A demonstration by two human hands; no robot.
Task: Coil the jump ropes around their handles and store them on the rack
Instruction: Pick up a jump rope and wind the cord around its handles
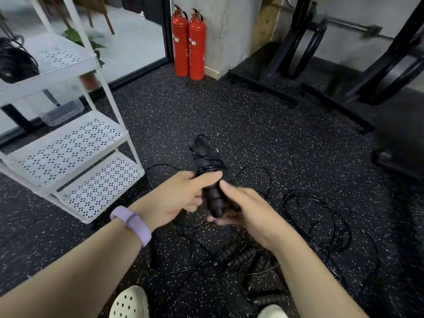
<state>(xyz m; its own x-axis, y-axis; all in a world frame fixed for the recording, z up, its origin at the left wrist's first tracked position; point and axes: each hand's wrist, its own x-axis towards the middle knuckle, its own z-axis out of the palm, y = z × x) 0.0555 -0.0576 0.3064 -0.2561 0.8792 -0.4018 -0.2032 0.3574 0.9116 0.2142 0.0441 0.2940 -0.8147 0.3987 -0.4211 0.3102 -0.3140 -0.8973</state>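
- Black speckled rubber floor (229,115) lies under me, with the white rack (75,143) at my left and two red fire extinguishers (189,42) by the wall.
- My left hand (181,193) grips the paired black handles (210,180) at their middle, so that they stay together as one core for the winding.
- My right hand (247,207) pinches the lower end of the handles, I think to steady them and guide the thin rope (212,166), which already makes some turns higher up.
- More jump ropes (241,255) lie tangled on the floor near my feet, not coiled yet.
- One dark bundle (13,60) already rests on the rack's top shelf.
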